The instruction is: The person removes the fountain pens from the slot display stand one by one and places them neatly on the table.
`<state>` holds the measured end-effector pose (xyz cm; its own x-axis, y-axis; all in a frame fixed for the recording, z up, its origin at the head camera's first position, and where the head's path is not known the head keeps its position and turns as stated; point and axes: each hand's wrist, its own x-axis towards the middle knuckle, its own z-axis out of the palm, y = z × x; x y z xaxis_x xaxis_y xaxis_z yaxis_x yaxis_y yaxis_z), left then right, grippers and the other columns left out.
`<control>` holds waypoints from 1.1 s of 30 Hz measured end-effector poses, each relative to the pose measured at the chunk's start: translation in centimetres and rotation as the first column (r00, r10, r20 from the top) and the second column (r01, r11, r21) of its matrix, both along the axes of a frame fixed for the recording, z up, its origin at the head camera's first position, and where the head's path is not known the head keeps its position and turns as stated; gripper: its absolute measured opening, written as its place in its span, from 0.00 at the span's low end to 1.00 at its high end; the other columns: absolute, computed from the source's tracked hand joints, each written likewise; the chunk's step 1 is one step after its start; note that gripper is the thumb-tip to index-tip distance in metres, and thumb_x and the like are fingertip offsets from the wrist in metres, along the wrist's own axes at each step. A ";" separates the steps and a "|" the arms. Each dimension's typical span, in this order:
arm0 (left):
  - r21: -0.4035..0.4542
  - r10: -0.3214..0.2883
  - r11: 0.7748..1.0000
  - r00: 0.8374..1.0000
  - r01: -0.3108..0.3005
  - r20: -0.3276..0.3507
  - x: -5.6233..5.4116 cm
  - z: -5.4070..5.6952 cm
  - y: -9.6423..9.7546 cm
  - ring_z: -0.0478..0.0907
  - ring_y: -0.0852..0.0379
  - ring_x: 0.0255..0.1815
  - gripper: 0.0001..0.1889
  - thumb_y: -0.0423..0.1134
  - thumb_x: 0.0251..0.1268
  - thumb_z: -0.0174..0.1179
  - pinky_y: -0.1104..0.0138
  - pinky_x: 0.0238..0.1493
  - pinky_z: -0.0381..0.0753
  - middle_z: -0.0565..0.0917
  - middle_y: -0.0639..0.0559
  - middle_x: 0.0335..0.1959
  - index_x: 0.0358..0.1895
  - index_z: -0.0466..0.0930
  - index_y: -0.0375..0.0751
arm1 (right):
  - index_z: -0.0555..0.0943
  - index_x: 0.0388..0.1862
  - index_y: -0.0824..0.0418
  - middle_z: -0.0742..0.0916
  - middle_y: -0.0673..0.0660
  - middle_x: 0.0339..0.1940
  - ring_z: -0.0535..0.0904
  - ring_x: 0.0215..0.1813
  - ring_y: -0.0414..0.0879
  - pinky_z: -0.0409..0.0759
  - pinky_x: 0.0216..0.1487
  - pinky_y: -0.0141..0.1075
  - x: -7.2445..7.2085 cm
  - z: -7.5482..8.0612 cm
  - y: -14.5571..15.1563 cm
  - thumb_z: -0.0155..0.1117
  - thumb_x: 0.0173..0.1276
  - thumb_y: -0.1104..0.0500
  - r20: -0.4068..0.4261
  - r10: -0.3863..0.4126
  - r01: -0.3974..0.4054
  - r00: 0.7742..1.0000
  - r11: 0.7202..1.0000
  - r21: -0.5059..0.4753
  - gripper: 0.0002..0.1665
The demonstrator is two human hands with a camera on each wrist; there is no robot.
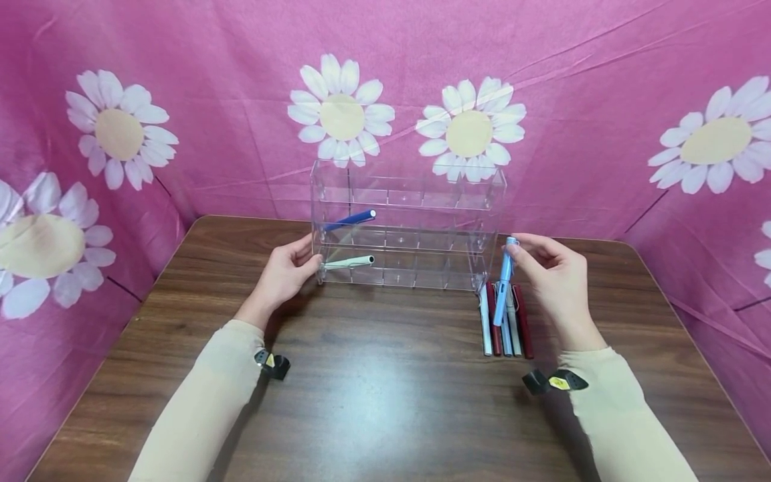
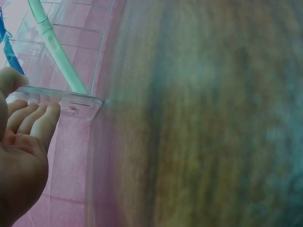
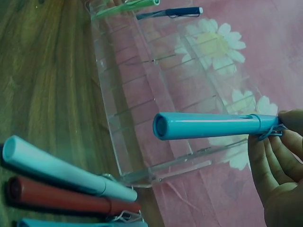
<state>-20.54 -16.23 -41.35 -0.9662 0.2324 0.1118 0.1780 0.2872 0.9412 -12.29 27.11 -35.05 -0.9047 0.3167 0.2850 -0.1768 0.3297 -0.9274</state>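
Observation:
A clear plastic rack (image 1: 397,235) with tiered compartments stands at the back of the table. My left hand (image 1: 280,278) grips its left side wall, thumb on the inner face and fingers outside in the left wrist view. A dark blue pen (image 1: 351,220) leans in the rack's left end, and a pale green pen (image 1: 349,262) lies tilted in the lower tier there. By its clip end, my right hand (image 1: 557,281) pinches a light blue pen (image 3: 213,125), held in the air just right of the rack, its other end pointing down toward the wearer.
Below the right hand, several pens lie side by side on the wooden table (image 1: 361,402), among them a pale pen (image 1: 485,325) and a dark red pen (image 1: 523,321). A pink cloth (image 1: 241,134) with white daisies hangs behind and at both sides.

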 end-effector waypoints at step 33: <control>-0.007 0.005 1.000 1.000 -0.005 -0.003 0.1 -0.1 0.0 0.77 0.37 0.74 0.29 0.27 0.79 0.58 0.85 0.63 0.78 0.77 0.28 0.72 0.79 0.67 0.27 | 0.87 0.64 0.65 0.89 0.26 0.35 0.82 0.35 0.25 0.83 0.34 0.20 0.9 -3.4 4.7 0.74 0.76 0.52 0.238 -0.022 -0.009 0.971 0.992 0.129 0.25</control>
